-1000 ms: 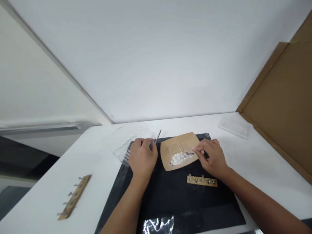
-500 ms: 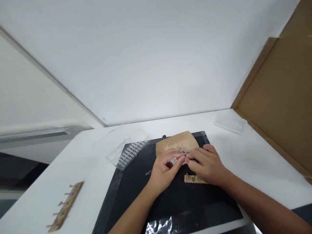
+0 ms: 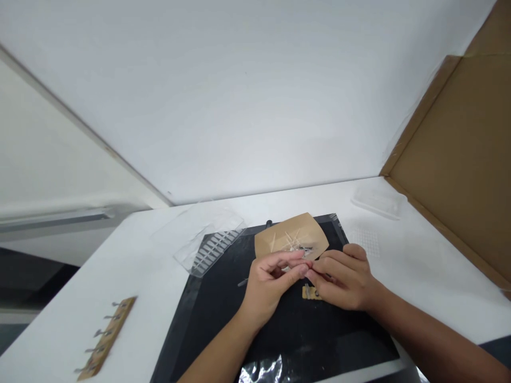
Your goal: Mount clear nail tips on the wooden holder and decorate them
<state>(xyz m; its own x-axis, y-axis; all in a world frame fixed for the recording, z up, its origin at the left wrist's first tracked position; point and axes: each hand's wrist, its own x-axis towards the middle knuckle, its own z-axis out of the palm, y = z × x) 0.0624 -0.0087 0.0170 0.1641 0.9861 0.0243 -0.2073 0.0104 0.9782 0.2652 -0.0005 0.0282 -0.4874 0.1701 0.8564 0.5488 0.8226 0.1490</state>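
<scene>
My left hand [image 3: 273,279] and my right hand [image 3: 342,276] meet fingertip to fingertip above the black mat [image 3: 215,308]. Both are closed in a pinch; whatever lies between the fingers is too small and too hidden to name. Just behind them is a brown paper tray [image 3: 265,242] holding thin pale sticks [image 3: 293,236] and small dark and clear bits. Below the right hand, a short yellowish strip [image 3: 309,293] carries a clear upright piece and a round metal part; the hand covers its right end.
At the left lies a wooden strip [image 3: 109,340] with several metal pieces sticking out. A clear slotted plastic tray [image 3: 215,250] overlaps the mat's back left corner. A clear box [image 3: 377,201] and a gridded clear sheet [image 3: 366,243] sit at right, near a cardboard wall [image 3: 451,133].
Both hands have shifted slightly toward me and right, uncovering more of the paper tray. My right hand now hides more of the yellowish strip.
</scene>
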